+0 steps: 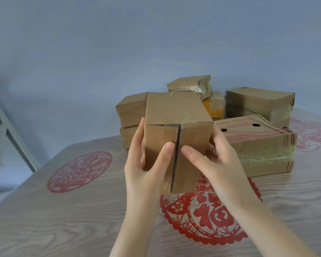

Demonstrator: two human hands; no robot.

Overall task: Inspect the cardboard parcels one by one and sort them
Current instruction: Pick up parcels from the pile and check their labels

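A plain cardboard box point(176, 138) is held up above the table point(54, 219), its end face turned toward the person, probably so the dark seam between its 2 flaps can be checked. The left hand point(146, 167) wraps that end from the left, thumb pressed just beside the seam. The right hand point(211, 158) clasps it from the right, one finger laid on the other flap. Behind, near the wall, the remaining parcels point(258, 104) sit in a loose pile, likely awaiting their turn, with a red-printed box point(258, 145) nearest.
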